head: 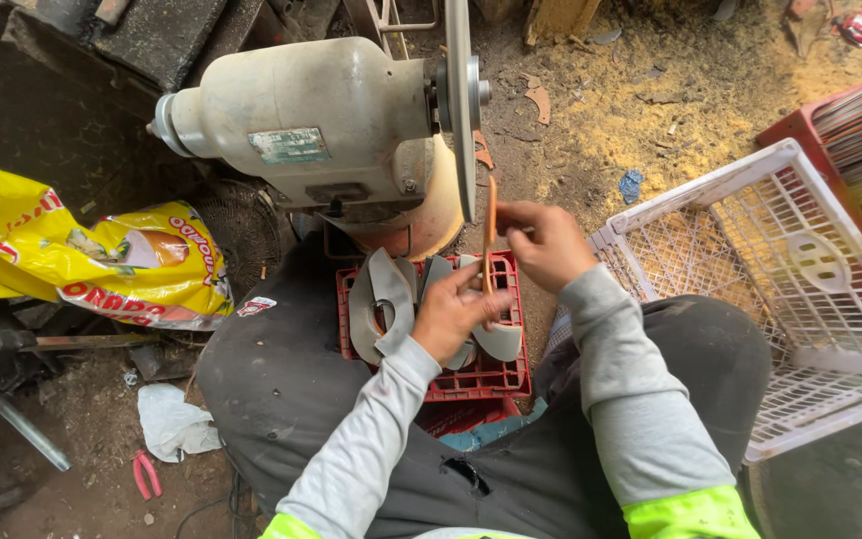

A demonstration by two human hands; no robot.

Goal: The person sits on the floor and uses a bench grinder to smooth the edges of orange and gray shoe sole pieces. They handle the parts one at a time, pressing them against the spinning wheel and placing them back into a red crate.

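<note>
Both hands grip one thin orange-brown strip, flat and slightly curved, held upright on edge. The right hand pinches its upper part from the three o'clock side, and the left hand closes on its lower end from seven o'clock. The strip's top stands just beside the thin metal disc of a grinder, whose rounded cream housing looks worn and dusty; whether strip and disc touch cannot be told. Under the hands, between the person's knees, a red plastic crate with a grid floor holds pale grey curved flat pieces. At three o'clock sits a white lattice basket containing one pale oval piece. At nine o'clock lies a crumpled yellow bag, and at one o'clock sawdust covers the dirt floor.
</note>
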